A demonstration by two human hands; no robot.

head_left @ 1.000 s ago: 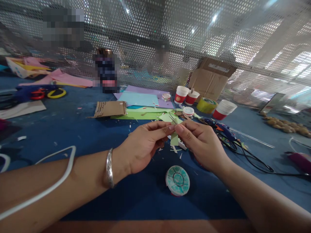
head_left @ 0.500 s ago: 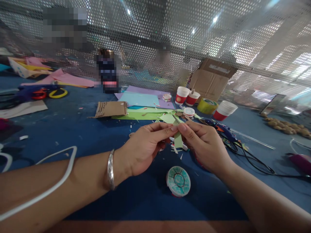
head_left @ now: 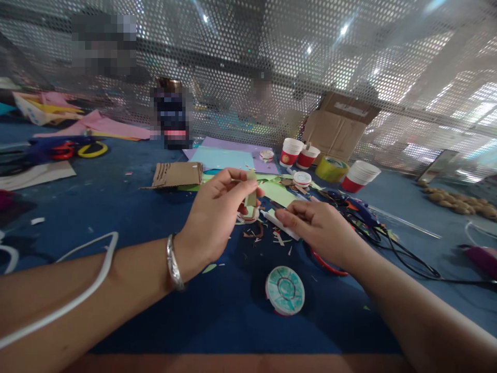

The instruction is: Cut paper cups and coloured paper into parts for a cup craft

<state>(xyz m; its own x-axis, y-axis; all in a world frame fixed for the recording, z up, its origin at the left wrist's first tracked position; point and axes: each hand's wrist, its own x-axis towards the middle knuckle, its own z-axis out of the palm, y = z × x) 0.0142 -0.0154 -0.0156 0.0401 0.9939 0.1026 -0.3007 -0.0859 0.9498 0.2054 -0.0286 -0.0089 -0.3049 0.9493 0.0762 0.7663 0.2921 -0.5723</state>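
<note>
Between thumb and fingers, my left hand (head_left: 219,207) pinches a small green paper strip (head_left: 251,192). To its right, my right hand (head_left: 314,225) is closed with thumb and fingertips together; a thin dark tip shows at them, too small to make out. A white tube-like object (head_left: 280,225) lies beside those fingertips. Below the hands rests a round disc with a teal pattern (head_left: 285,291). Paper scraps (head_left: 278,238) are scattered between the hands. A red loop (head_left: 329,263) shows under my right hand.
Coloured paper sheets (head_left: 223,157), a cardboard piece (head_left: 177,174), paper cups (head_left: 291,152) and yellow tape (head_left: 332,169) stand or lie farther back. A blue glue gun (head_left: 355,207) with black cable is at right. Scissors with yellow handles (head_left: 93,149) lie left.
The hands have moved apart. My left hand has shifted left and up with the green strip, and my right hand has let go of the strip and lowered slightly.
</note>
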